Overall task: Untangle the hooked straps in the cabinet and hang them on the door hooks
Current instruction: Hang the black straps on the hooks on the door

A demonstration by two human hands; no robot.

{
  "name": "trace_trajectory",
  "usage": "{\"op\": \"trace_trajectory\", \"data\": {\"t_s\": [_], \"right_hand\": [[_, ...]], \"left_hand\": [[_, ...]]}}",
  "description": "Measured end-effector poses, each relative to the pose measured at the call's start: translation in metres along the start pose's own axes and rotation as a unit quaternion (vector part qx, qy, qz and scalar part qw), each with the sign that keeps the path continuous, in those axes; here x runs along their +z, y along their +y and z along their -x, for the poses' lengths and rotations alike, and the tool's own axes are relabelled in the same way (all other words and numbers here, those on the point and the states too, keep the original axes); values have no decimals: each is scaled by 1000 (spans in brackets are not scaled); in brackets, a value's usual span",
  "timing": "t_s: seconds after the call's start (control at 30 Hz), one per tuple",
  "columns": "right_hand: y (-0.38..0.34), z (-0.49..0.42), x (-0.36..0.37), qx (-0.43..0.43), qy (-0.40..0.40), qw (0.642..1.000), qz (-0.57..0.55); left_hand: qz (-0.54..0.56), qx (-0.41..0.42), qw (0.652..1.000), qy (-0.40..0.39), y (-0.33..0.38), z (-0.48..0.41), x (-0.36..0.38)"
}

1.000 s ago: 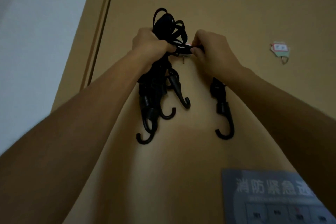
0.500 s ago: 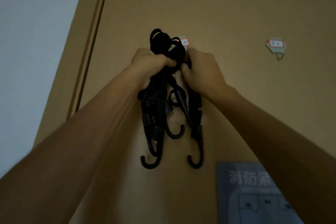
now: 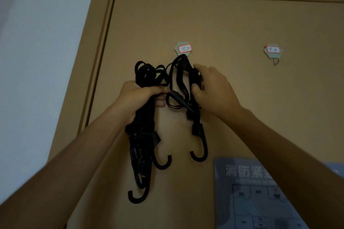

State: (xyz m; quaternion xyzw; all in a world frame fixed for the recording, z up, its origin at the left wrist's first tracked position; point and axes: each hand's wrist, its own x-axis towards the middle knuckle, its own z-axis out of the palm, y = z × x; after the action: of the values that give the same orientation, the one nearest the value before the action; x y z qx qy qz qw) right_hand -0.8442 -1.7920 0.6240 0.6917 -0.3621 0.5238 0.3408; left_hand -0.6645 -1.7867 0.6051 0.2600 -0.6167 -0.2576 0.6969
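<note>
Both my hands are raised against a tan door (image 3: 223, 24). My left hand (image 3: 141, 98) is clenched around a bundle of black hooked straps (image 3: 143, 135); loops stick up above the fist and hooked ends dangle below. My right hand (image 3: 214, 93) grips a single black strap (image 3: 182, 76) whose top loop reaches up to the left door hook (image 3: 183, 50), a pale green pad with a red-edged label. One hooked end (image 3: 202, 147) of that strap hangs beneath my right hand. A second door hook (image 3: 273, 53) is stuck further right with nothing on it.
A grey notice with white characters and a floor plan (image 3: 264, 191) is stuck on the door at lower right. The door frame (image 3: 100, 52) runs up the left side, with a pale wall (image 3: 37, 42) beyond it.
My hands have moved apart and down from the left door hook, so its label now shows. The single strap has been pulled away from the bundle and hangs separately on the right.
</note>
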Motion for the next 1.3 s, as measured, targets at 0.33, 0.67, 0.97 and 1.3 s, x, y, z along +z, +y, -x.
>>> {"op": "trace_trajectory", "data": {"t_s": [0.33, 0.67, 0.97, 1.3], "right_hand": [[-14, -5, -5, -50, 72, 996, 19], [-6, -56, 3, -54, 50, 997, 1], [7, -74, 2, 1, 50, 998, -47], [6, -84, 8, -6, 29, 999, 11]], "left_hand": [[-43, 26, 997, 65, 23, 1, -2], [-134, 74, 985, 74, 48, -45, 11], [-193, 175, 963, 64, 59, -77, 29], [-216, 158, 962, 57, 52, -91, 37]]}}
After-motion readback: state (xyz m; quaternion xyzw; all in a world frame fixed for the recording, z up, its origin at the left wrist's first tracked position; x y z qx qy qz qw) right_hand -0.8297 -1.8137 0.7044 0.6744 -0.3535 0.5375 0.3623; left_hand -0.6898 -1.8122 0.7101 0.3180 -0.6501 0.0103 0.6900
